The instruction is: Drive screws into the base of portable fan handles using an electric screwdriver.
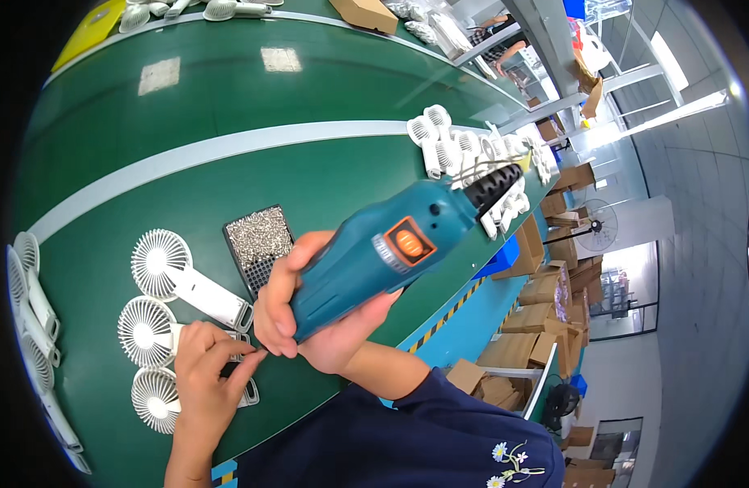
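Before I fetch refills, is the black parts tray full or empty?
Partly full: silvery pieces cover much of the black parts tray, leaving its nearer grid exposed.

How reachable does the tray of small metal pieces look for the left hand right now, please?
Probably yes: the tray lies mostly uncovered beyond a white fan, though the right hand, gripping a teal power tool, overlaps the tray's near corner in this view.

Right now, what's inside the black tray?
Small silvery pieces lie heaped over the far part of the tray; the nearer part shows a dark grid. The right hand hides one corner; whatever lies beneath the pieces is covered too.
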`<action>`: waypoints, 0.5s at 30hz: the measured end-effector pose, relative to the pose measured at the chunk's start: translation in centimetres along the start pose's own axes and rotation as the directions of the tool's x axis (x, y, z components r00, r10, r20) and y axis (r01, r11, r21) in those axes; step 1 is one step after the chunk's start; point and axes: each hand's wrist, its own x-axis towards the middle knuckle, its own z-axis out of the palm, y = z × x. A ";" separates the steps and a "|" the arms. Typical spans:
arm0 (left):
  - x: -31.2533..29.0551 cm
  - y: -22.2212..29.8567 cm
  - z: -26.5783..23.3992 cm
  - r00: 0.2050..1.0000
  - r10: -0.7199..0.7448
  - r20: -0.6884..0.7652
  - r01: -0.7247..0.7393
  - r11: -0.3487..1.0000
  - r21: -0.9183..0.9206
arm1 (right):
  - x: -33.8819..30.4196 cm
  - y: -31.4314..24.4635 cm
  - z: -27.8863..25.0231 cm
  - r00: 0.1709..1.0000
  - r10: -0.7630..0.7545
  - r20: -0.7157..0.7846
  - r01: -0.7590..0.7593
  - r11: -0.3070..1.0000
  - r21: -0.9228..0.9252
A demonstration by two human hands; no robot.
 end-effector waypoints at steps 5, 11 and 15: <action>0.0 -0.3 0.5 0.992 0.080 0.096 -0.071 0.993 -0.092 | 0.1 -0.9 -0.5 0.986 0.105 0.130 -0.108 0.994 0.018; -0.6 0.3 0.1 0.978 -0.158 0.137 0.182 0.966 -0.183 | -0.7 -0.7 -0.3 0.979 0.072 0.192 -0.071 0.997 -0.015; -0.3 0.2 -0.6 0.993 -0.032 0.117 0.030 0.999 0.017 | -1.1 -0.2 -0.5 0.976 0.046 0.213 -0.038 0.998 -0.043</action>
